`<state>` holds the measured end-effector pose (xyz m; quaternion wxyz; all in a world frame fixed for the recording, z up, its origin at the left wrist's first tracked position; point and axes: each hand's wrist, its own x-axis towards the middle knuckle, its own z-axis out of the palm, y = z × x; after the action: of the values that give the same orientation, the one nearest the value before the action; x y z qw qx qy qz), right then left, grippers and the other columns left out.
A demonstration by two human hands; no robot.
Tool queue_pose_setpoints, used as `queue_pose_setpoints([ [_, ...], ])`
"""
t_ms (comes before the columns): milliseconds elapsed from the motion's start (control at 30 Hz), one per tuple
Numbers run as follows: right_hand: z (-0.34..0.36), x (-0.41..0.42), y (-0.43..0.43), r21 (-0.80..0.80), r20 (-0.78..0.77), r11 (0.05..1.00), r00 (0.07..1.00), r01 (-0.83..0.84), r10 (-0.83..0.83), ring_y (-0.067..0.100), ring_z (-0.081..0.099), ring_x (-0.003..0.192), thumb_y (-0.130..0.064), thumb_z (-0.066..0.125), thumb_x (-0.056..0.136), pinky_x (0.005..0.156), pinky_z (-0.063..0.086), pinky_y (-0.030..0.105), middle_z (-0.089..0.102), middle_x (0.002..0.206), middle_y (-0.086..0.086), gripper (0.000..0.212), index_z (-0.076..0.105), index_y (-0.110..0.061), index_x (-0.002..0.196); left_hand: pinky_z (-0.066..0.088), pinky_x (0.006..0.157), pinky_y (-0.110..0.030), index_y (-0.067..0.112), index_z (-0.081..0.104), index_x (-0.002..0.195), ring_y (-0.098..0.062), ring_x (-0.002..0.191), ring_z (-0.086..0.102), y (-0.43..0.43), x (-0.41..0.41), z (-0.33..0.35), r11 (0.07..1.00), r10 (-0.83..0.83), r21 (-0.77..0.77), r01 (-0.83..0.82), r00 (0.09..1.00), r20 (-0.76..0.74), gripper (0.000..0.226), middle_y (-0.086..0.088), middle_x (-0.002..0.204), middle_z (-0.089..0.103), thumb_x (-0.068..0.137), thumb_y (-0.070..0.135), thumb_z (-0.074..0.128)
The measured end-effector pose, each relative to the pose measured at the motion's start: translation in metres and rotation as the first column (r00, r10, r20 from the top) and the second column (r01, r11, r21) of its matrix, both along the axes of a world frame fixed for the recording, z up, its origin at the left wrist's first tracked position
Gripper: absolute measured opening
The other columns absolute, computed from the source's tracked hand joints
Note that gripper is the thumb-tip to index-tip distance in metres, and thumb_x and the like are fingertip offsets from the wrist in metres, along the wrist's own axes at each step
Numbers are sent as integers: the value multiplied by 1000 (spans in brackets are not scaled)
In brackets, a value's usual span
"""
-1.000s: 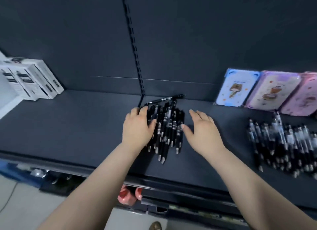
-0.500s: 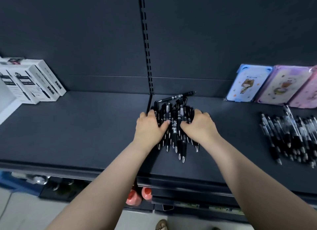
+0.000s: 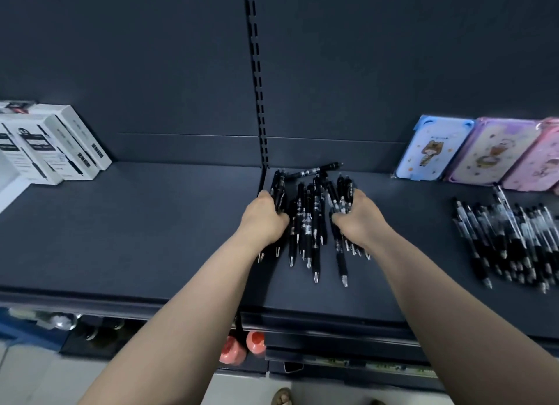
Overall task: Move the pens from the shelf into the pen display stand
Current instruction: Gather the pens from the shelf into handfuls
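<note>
1. The black pens [image 3: 308,220] lie in a loose pile on the dark shelf [image 3: 151,223], just right of the seam between two shelf boards, tips pointing toward the front edge. The pile sits between the two hands, which close in on it from either side.
2. One lone pen [image 3: 314,171] lies crosswise behind the pile, near the back panel and apart from both hands.
3. The left hand [image 3: 264,220] has its fingers curled over the left flank of the pile and grips several pens there.
4. The right hand [image 3: 358,220] is curled the same way around a bunch on the right flank, with pen tips poking out below the wrist.
5. The middle pens lie flat on the shelf between the hands; whether either hand touches them cannot be told.
6. To the left, the shelf runs bare up to the white boxes [image 3: 60,144] at its far end.
7. To the right, a second heap of pens [image 3: 508,238] lies well apart, with pastel pencil cases [image 3: 432,153] leaning on the back panel behind it.
8. A slotted upright rail [image 3: 257,72] rises directly behind the pile.
9. The shelf's front lip [image 3: 332,317] lies beyond the pen tips, with bare shelf between.
</note>
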<state>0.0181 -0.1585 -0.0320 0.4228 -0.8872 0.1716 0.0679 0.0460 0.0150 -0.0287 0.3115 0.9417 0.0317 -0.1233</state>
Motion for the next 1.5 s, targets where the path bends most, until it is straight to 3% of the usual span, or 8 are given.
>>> queue_pose_setpoints([
  [100, -2, 1, -9, 200, -7, 979, 999, 44, -44, 24, 60, 67, -8, 55, 89, 68, 58, 47, 59, 89, 13, 28, 44, -9, 115, 55, 69, -37, 8, 53, 95, -24, 76, 61, 10, 2, -4, 976, 46, -209, -55, 998, -47, 10, -9, 89, 61, 87, 14, 51],
  [233, 7, -7, -17, 421, 18, 905, 997, 65, -80, 18, 58, 62, -5, 56, 93, 54, 55, 24, 61, 83, 11, 9, 53, -8, 101, 52, 54, -27, 12, 50, 89, -17, 63, 60, 17, 0, 4, 854, 127, -491, -170, 984, -121, 9, -7, 78, 60, 90, 3, 47],
  [367, 18, -16, -37, 621, 42, 782, 995, 47, -93, 13, 62, 60, -4, 57, 93, 51, 51, 21, 68, 81, 8, 5, 60, -5, 88, 41, 41, -21, 13, 46, 94, -12, 49, 47, 10, -4, 26, 612, 115, -771, -177, 984, -134, 10, -4, 69, 54, 96, 4, 47],
  [533, 41, -34, -65, 748, 35, 662, 994, 42, -102, 10, 63, 58, -4, 62, 88, 52, 51, 20, 69, 74, 4, 5, 64, -6, 85, 30, 37, -17, 14, 49, 85, -8, 41, 37, -45, -23, 42, 432, -71, -888, -160, 975, -210, 13, 1, 57, 45, 95, 20, 54],
  [1000, 49, -103, -218, 733, -7, 644, 950, 217, -312, 19, 72, 73, -10, 66, 86, 55, 53, 25, 75, 82, 10, 4, 70, -7, 88, 35, 40, -19, 10, 62, 73, -8, 41, 43, -261, -75, 39, 406, -141, -877, -256, 931, -337, 14, -1, 57, 60, 86, 12, 66],
  [1167, 51, -128, -283, 776, 0, 583, 924, 241, -382, 16, 68, 63, -4, 63, 87, 53, 54, 23, 72, 75, 11, 5, 68, -5, 86, 36, 38, -18, 8, 63, 74, -11, 42, 43, -333, -93, 38, 420, -185, -866, -272, 908, -375, 15, 1, 47, 55, 86, 16, 67],
  [1300, 48, -148, -332, 741, 11, 609, 901, 284, -433, 15, 67, 60, 0, 64, 86, 53, 54, 23, 70, 69, 8, 8, 68, -5, 81, 36, 39, -19, 7, 63, 76, -10, 41, 45, -385, -108, 31, 452, -175, -854, -258, 913, -368, 14, -5, 59, 59, 85, 16, 69],
  [1500, 38, -166, -409, 622, 35, 617, 770, 482, -637, 14, 62, 50, 5, 68, 81, 48, 54, 23, 64, 69, 11, 6, 64, 0, 81, 36, 40, -22, 4, 63, 83, -13, 43, 44, -429, -119, 22, 482, -193, -834, -268, 896, -400, 16, -4, 61, 54, 87, 19, 66],
])
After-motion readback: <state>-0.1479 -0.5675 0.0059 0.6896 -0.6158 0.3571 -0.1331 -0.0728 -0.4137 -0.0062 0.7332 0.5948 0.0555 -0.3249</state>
